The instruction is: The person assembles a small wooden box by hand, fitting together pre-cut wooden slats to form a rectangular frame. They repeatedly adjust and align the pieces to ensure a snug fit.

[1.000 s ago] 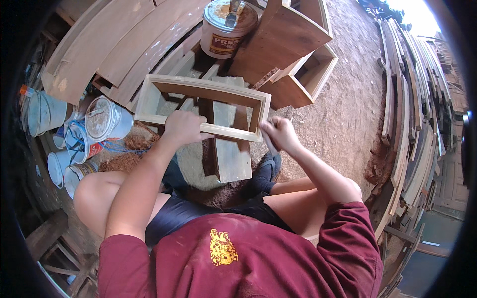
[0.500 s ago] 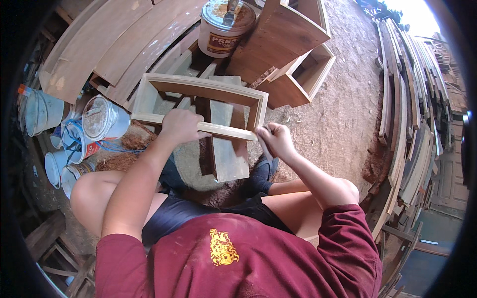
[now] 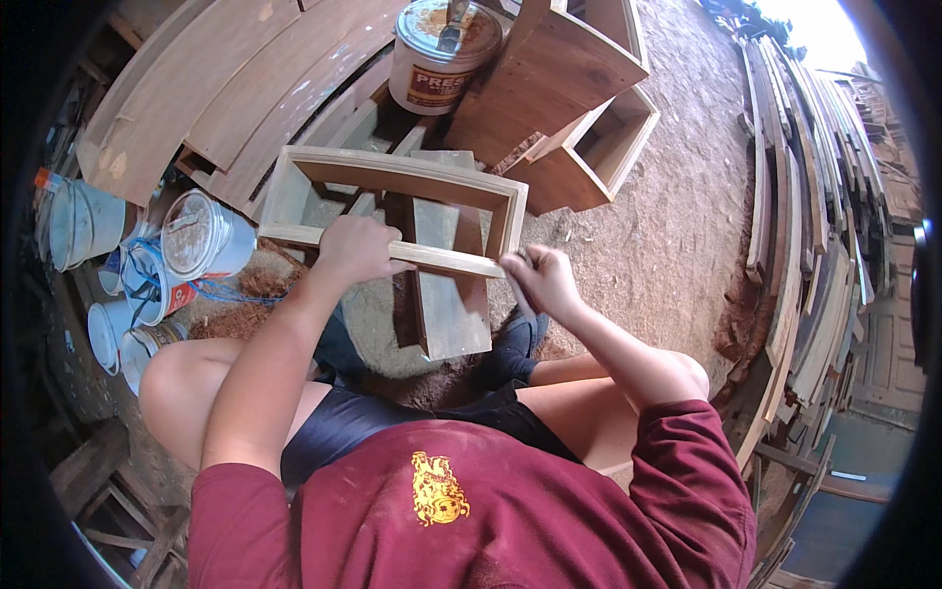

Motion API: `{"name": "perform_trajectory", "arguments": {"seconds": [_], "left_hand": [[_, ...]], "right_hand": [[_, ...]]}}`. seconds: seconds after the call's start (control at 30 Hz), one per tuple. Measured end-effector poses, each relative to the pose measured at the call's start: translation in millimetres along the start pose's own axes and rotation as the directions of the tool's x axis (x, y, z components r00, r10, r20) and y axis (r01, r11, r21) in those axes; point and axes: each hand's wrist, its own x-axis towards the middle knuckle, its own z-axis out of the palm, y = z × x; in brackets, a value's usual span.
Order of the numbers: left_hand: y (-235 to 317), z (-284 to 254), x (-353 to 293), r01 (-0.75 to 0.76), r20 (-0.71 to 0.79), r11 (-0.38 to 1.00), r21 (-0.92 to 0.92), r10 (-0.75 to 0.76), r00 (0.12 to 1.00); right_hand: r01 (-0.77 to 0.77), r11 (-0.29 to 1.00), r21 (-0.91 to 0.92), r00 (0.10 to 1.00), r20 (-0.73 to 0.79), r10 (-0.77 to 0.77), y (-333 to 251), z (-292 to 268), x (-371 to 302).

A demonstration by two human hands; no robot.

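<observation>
Left hand: our left hand [image 3: 360,250] is closed over the near rail of the rectangular wooden frame [image 3: 449,258], thumb pointing right along it.
Right hand: our right hand [image 3: 547,280] is curled nearly closed, pinching a thin greyish strip [image 3: 521,297] against the frame's near right corner; we cannot tell the strip's material.
Wooden frame: it lies before our knees, above a pale board [image 3: 457,322]; we cannot tell whether they touch.
Beyond the frame: we see a lidded bucket [image 3: 430,86] with a putty knife [image 3: 450,34] on top, beside two open wooden boxes [image 3: 564,88].
Far right: we have stacked planks [image 3: 785,196] along the dirt floor [image 3: 667,216].
</observation>
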Motion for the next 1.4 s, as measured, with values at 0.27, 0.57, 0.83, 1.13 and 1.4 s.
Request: {"name": "perform_trajectory", "arguments": {"seconds": [0.27,0.57,0.83,1.13,1.4], "left_hand": [[-1.3,1.4,-0.2,-0.008,0.01,1.0,0.01,0.007,1.0],[0.3,-1.6,-3.5,0.021,0.027,0.999,0.026,-0.022,0.999],[5.5,-19.3,-4.4,0.023,0.106,0.999,0.042,-0.027,0.994],[4.0,-20.3,-6.2,0.049,0.118,0.997,0.06,-0.056,0.991],[8.4,-24.9,-5.8,0.015,0.14,0.998,0.061,-0.024,0.99]], "right_hand": [[0.117,0.986,-0.115,0.993,-0.019,-0.12,-8.1,-1.5,-1.7],[0.111,0.991,-0.072,0.994,0.013,-0.11,-9.3,2.8,-7.2],[0.192,0.969,-0.155,0.981,0.006,-0.193,-11.9,-6.5,-6.8],[0.106,0.98,-0.166,0.993,0.064,-0.096,-26.0,-11.0,-3.0],[0.093,0.986,-0.142,0.994,-0.038,-0.099,-9.0,-14.5,6.1]]}}
